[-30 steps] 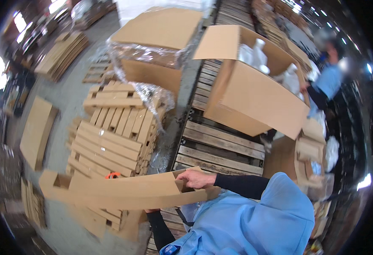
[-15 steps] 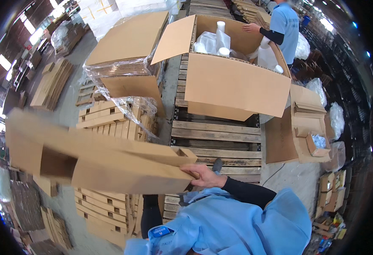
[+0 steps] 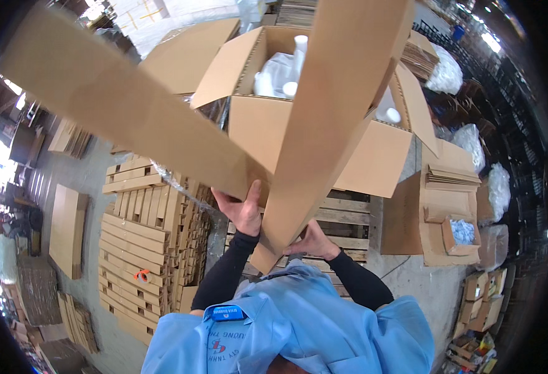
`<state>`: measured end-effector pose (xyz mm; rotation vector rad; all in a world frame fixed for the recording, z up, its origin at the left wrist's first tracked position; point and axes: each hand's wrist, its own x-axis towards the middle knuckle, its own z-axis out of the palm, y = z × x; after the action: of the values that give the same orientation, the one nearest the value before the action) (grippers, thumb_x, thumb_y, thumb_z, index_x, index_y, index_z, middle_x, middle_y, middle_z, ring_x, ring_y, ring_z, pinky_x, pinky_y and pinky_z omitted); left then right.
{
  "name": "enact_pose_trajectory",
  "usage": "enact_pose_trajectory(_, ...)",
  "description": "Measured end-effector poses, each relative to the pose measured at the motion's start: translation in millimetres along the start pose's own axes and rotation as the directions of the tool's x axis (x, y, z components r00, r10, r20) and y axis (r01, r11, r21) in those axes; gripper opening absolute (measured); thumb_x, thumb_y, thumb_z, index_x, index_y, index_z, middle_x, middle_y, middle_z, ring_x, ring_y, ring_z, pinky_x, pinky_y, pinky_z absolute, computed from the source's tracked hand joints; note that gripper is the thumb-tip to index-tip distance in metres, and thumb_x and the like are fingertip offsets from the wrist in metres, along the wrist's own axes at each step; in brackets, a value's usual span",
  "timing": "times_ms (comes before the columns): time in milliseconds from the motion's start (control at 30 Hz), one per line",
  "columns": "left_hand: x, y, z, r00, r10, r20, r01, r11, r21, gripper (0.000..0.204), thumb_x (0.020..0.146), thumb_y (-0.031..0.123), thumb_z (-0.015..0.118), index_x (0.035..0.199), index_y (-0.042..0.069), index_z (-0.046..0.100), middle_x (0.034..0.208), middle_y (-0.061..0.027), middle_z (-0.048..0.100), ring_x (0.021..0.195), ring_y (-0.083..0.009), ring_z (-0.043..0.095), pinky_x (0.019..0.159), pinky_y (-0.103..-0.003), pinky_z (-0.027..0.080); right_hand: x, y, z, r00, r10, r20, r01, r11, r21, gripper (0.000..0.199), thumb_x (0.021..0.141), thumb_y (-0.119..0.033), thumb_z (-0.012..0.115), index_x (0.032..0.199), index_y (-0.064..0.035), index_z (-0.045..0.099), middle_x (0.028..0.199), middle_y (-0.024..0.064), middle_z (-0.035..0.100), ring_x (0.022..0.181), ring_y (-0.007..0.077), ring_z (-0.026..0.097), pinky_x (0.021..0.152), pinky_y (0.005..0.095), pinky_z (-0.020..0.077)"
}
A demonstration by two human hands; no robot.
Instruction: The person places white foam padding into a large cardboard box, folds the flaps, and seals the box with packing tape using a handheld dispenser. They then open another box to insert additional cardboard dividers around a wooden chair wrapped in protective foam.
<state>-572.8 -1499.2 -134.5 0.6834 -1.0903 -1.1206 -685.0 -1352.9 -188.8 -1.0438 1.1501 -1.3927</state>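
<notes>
Two long folded cardboard strips spread in a V in front of me, their near ends close together. My left hand (image 3: 242,212) grips the low end of the left cardboard strip (image 3: 143,112), its thumb up between the two. Around the bottom edge of the right cardboard strip (image 3: 330,118) my right hand (image 3: 314,242) is closed, some fingers hidden behind it. Beyond the strips stands a large open cardboard box (image 3: 258,121) with translucent, white-capped plastic containers (image 3: 277,75) inside. The right strip covers part of the box.
A wooden pallet (image 3: 342,217) lies under the box. To the left are stacked slotted cardboard pieces (image 3: 133,243) with an orange ring-shaped item (image 3: 141,275) on them, and flat cardboard sheets (image 3: 189,56) behind. At right, a small carton (image 3: 461,237) of blue-white items rests on cardboard.
The cardboard has swung up from the left and parted into two raised strips. My left hand, hidden before, now grips one. The co-worker at the box no longer shows.
</notes>
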Motion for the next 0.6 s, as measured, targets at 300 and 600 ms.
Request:
enact_pose_trajectory(300,5.5,-17.1,185.4,0.845,-0.022,0.534,-0.036,0.995,0.098,0.056,0.067,0.013,0.089,0.108,0.0,0.053,0.099,-0.0118,0.06,0.09,-0.02,0.062,0.076,-0.036,0.052,-60.5,-28.6,-100.6,0.835,0.102,-0.541,-0.106,0.994,0.024,0.072,0.061,-0.001,0.093,0.125,0.0008,0.059,0.116,0.0079,0.067,0.11,0.02,0.065,0.093,0.0356,0.0552)
enact_pose_trajectory(600,109.7,-71.1,367.5,0.533,0.556,0.638,-0.681,0.729,-0.065,0.071,0.062,0.029,0.088,0.119,0.001,0.057,0.109,-0.0157,0.061,0.103,-0.0361,0.059,0.09,-0.045,0.049,-267.4,-39.4,-148.0,-0.078,-0.187,-0.979,0.511,0.836,-0.2,0.062,0.083,-0.028,0.077,0.137,-0.0067,0.055,0.131,0.0098,0.063,0.12,0.0279,0.062,0.102,0.0462,0.0524)
